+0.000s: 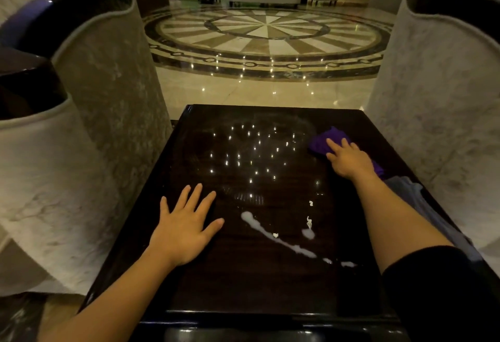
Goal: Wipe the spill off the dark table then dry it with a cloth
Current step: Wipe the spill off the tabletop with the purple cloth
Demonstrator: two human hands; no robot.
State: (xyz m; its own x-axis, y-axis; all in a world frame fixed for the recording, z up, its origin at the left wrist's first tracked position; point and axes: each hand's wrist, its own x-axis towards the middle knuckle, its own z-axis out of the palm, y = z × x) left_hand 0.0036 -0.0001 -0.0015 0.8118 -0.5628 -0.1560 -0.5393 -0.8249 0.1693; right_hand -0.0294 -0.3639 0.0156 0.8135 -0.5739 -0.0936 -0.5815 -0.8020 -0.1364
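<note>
A white spill (278, 239) runs in a streak across the near middle of the dark glossy table (243, 282), with small blobs and bits to its right. My left hand (186, 228) lies flat on the table, fingers spread, just left of the streak. My right hand (349, 160) rests on a purple cloth (323, 143) at the table's far right, fingers laid over it. A grey-blue cloth (411, 195) lies along the right edge, partly behind my right forearm.
Tall pale upholstered armchairs stand close on both sides, the left armchair (89, 125) and the right armchair (443, 103). Beyond the table's far edge is a polished marble floor (265, 33) with a round pattern.
</note>
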